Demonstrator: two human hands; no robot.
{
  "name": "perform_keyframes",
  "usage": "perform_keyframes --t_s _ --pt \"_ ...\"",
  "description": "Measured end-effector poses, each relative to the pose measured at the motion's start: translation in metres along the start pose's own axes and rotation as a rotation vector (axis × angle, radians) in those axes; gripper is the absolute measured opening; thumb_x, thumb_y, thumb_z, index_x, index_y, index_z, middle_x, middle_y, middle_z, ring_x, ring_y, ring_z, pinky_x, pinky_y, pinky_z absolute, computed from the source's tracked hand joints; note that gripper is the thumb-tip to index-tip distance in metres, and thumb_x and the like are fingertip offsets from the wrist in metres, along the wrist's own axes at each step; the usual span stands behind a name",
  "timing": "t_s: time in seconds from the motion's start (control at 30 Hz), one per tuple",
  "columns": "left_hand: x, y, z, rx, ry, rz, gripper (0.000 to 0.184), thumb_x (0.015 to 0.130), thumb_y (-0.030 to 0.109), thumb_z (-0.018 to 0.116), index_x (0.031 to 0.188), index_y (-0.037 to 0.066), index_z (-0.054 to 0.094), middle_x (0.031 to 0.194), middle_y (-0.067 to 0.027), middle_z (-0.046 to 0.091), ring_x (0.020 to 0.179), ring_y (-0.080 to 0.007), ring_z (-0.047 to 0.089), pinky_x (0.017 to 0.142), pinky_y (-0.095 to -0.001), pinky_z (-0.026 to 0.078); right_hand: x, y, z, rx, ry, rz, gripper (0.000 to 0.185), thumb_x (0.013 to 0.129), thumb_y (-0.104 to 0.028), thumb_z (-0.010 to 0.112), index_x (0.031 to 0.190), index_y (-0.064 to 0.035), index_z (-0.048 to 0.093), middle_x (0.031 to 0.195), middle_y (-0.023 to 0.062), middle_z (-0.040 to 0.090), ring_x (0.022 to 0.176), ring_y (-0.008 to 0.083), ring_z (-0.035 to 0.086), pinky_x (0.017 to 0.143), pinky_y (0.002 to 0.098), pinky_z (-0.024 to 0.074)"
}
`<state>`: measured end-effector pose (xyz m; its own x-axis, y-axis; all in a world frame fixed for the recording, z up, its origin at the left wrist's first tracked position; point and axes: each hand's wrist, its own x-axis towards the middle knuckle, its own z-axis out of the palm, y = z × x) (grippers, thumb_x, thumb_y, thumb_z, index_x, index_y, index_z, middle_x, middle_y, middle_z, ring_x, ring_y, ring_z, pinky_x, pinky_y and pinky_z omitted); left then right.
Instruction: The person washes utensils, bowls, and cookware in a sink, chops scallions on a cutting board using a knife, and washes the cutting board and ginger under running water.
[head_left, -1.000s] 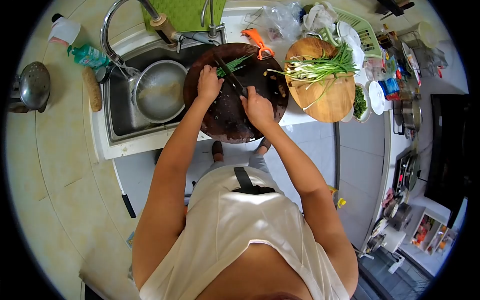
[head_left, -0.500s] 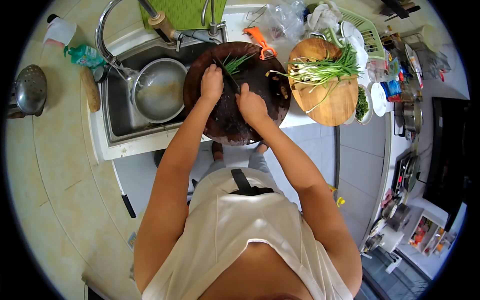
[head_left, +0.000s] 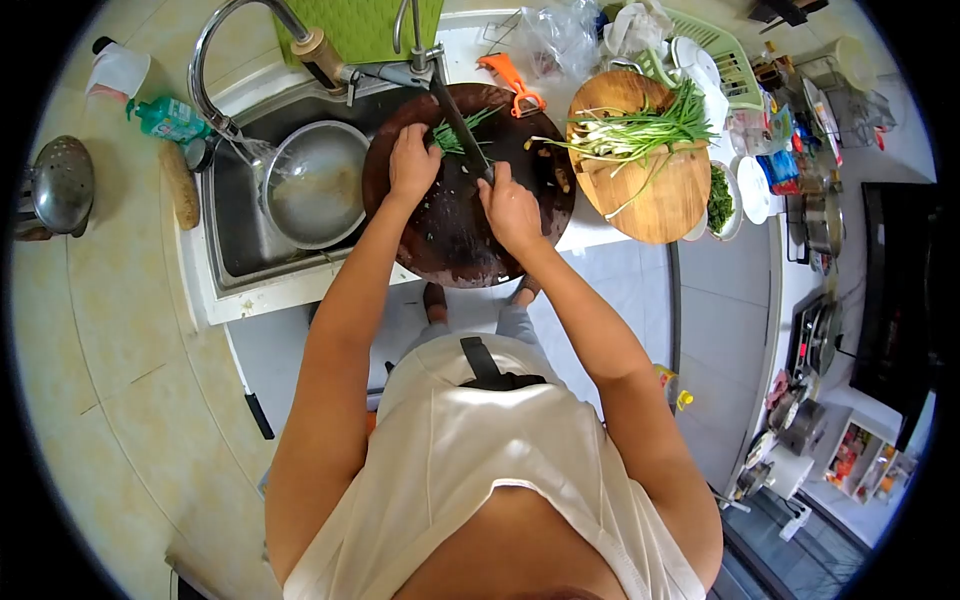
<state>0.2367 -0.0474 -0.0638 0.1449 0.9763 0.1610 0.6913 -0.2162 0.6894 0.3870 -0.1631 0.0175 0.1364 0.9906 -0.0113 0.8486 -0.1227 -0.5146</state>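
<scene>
On a dark round chopping board (head_left: 458, 235) lies a small bunch of cut green onions (head_left: 470, 130). My left hand (head_left: 413, 168) is at the bunch's left end, fingers curled over it, thumb toward the blade. My right hand (head_left: 511, 210) is closed round the handle of a kitchen knife (head_left: 458, 122). The blade points away from me, across the greens, its broad side showing. Small green bits are scattered on the board. More whole green onions (head_left: 655, 135) rest on a light wooden board (head_left: 650, 200) to the right.
Water runs from the faucet (head_left: 195, 75) into a metal pan (head_left: 318, 190) in the sink (head_left: 235, 255) at left. An orange peeler (head_left: 515, 82) lies behind the dark board. Farther right stand a bowl of chopped greens (head_left: 722, 200) and a green basket (head_left: 715, 50).
The knife has risen and turned so that its broad side shows, its tip now farther forward. My left hand has shifted slightly left. The view has moved a little.
</scene>
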Motion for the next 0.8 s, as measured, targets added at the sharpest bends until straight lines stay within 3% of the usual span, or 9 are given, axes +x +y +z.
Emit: perform_keyframes --t_s 0.07,0.2,0.3,0.47,0.7,0.8 --pt "0.012 -0.003 0.005 0.099 0.086 0.174 0.042 0.078 0.011 0.060 0.118 0.002 0.053 0.109 -0.0149 0.055 0.105 -0.0335 0.052 0.090 -0.0412 0.043 0.001 0.004 0.000 -0.015 -0.003 0.032 0.027 0.092 -0.025 0.051 0.099 -0.0013 0.041 0.073 0.0243 0.062 0.064 0.0426 0.061 0.057 0.0499 0.0498" --pt "0.024 -0.009 0.009 0.104 -0.088 0.156 0.027 0.078 0.012 0.060 0.103 0.000 0.064 0.106 -0.0149 0.055 0.104 -0.0329 0.051 0.091 -0.0405 0.043 0.001 0.007 0.001 -0.045 -0.019 0.029 0.027 0.092 -0.026 0.051 0.099 -0.0013 0.042 0.071 0.0238 0.062 0.063 0.0427 0.061 0.056 0.0493 0.0501" --pt "0.017 -0.001 0.004 0.117 -0.156 0.158 0.031 0.079 0.011 0.063 0.106 -0.004 0.062 0.108 -0.0154 0.055 0.104 -0.0342 0.052 0.092 -0.0412 0.042 0.002 0.003 -0.003 -0.049 -0.091 0.048 0.028 0.092 -0.026 0.050 0.100 -0.0006 0.042 0.071 0.0247 0.062 0.066 0.0434 0.061 0.060 0.0498 0.0498" --pt "0.005 0.016 -0.005 0.207 -0.131 0.237 0.024 0.077 0.008 0.065 0.097 -0.006 0.062 0.104 -0.0156 0.055 0.102 -0.0333 0.051 0.090 -0.0406 0.043 0.008 0.000 0.000 -0.040 -0.161 0.067 0.029 0.092 -0.026 0.049 0.100 0.0013 0.042 0.073 0.0280 0.062 0.072 0.0450 0.061 0.067 0.0513 0.0488" --pt "0.002 0.006 0.005 0.297 -0.060 0.454 0.016 0.072 -0.002 0.061 0.088 -0.005 0.060 0.096 -0.0149 0.055 0.093 -0.0320 0.052 0.085 -0.0388 0.044 0.014 -0.001 0.007 -0.044 -0.224 0.100 0.028 0.092 -0.026 0.049 0.097 0.0010 0.042 0.075 0.0272 0.063 0.074 0.0453 0.062 0.068 0.0512 0.0496" --pt "0.000 0.006 0.008 0.291 -0.035 0.457 0.017 0.070 -0.004 0.060 0.087 -0.004 0.060 0.093 -0.0145 0.055 0.089 -0.0316 0.053 0.083 -0.0390 0.045 0.021 -0.004 0.027 -0.076 -0.193 0.125 0.028 0.092 -0.027 0.049 0.097 -0.0003 0.041 0.076 0.0259 0.063 0.072 0.0437 0.062 0.066 0.0499 0.0507"
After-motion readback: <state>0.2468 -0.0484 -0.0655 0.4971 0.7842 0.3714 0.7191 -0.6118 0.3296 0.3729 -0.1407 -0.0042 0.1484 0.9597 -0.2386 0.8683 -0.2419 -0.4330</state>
